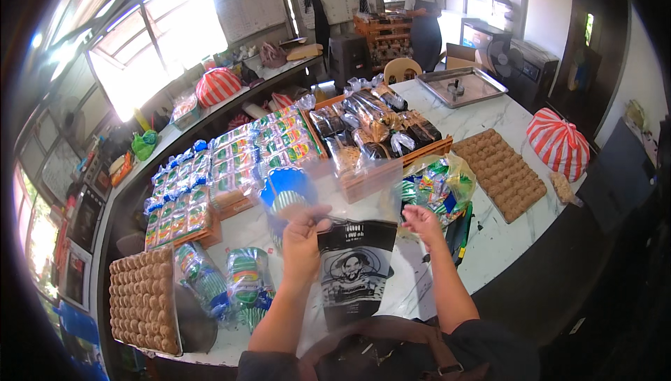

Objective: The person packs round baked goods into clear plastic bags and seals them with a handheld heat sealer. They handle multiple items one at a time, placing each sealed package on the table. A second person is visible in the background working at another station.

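Observation:
My left hand (304,242) grips a clear plastic bag (356,271) with black printing and a printed face on its lower part. The bag hangs upright before my apron, and its see-through upper part rises blurred above the print. Close to the bag's upper right side is my right hand (424,226), its fingers curled; whether they pinch the film cannot be made out. Just beyond my left hand stands a blurred packet (285,192) in blue and green-striped wrapping. A yellowish plastic bag (445,179) full of printed wrappers lies past my right hand.
Wooden crates hold wrapped bread (259,142) and dark-labelled loaves (367,119). Trays of brown dough-like balls stand left (141,302) and right (500,171). Two bread packs (249,276) lie near left. A striped bag (558,142) sits at right. A person (424,19) stands behind.

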`<state>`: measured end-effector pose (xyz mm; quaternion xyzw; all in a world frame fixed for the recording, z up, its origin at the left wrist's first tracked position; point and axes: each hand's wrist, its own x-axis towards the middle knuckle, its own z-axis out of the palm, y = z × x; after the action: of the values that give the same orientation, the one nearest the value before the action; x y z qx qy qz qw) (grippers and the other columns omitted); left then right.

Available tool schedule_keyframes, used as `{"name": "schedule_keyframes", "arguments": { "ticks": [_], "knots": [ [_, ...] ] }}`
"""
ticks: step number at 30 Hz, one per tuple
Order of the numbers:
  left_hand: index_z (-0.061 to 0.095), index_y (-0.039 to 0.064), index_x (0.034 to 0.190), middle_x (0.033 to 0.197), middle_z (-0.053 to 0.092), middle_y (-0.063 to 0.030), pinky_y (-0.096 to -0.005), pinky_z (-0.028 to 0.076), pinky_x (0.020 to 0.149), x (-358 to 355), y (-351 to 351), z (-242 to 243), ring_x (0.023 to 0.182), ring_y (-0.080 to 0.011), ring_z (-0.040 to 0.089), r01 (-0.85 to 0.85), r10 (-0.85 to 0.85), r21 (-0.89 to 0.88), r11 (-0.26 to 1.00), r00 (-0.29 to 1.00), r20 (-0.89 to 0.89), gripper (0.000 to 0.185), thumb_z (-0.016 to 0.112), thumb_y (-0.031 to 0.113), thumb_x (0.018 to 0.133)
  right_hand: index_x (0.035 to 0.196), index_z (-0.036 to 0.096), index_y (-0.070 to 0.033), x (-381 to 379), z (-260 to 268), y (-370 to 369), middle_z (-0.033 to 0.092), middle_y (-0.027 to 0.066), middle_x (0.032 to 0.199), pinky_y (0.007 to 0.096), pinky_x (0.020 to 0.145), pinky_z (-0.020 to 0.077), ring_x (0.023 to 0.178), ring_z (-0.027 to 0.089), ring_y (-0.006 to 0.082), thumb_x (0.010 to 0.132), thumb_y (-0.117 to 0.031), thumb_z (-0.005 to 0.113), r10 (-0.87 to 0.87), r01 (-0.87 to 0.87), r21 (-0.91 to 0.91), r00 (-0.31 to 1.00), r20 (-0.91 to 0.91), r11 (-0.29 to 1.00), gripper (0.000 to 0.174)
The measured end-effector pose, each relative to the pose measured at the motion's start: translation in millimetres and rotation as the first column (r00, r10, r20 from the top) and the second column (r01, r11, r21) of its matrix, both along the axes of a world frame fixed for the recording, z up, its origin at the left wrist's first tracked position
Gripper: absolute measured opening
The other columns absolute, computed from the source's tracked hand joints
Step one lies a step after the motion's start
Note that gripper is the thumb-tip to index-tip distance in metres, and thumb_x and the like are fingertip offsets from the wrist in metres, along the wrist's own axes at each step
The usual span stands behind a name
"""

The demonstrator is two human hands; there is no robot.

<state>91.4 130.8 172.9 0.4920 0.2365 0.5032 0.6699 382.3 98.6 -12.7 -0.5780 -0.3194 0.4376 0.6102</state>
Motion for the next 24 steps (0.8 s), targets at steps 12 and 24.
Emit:
{"name": "schedule_keyframes", "arguments": {
  "ticks": [12, 24],
  "knots": [
    [0.064, -0.003, 0.109, 0.095, 0.064, -0.0007, -0.0187, 0.044, 0.077, -63, -27, -42, 0.084, -0.0055, 0.057, 0.074, -0.082, -0.064, 0.995, 0.988, -0.132, 0.019, 0.064, 0.0, 0.09, 0.095, 0.071, 0.003, -135, 172, -53, 0.07, 0.007, 0.082, 0.0248, 0.074, 0.05, 0.077, 0.065, 0.0114, 0.087, -0.008, 0.07, 0.259, -0.244, 0.37, 0.966, 0.011, 0.896, 0.013],
    [0.058, 0.002, 0.113, 0.115, 0.054, -0.0075, -0.0297, 0.043, 0.089, -69, -44, -13, 0.102, -0.0166, 0.053, -0.342, 0.417, 0.455, 0.822, 0.906, -0.071, 0.029, 0.068, 0.01, 0.087, 0.063, 0.053, -0.007, -185, 161, -64, 0.059, -0.0021, 0.062, 0.0213, 0.058, 0.0477, 0.064, 0.058, 0.0039, 0.074, -0.001, 0.081, 0.052, -0.09, 0.452, 0.994, 0.097, 0.888, 0.03]
  ]
}}
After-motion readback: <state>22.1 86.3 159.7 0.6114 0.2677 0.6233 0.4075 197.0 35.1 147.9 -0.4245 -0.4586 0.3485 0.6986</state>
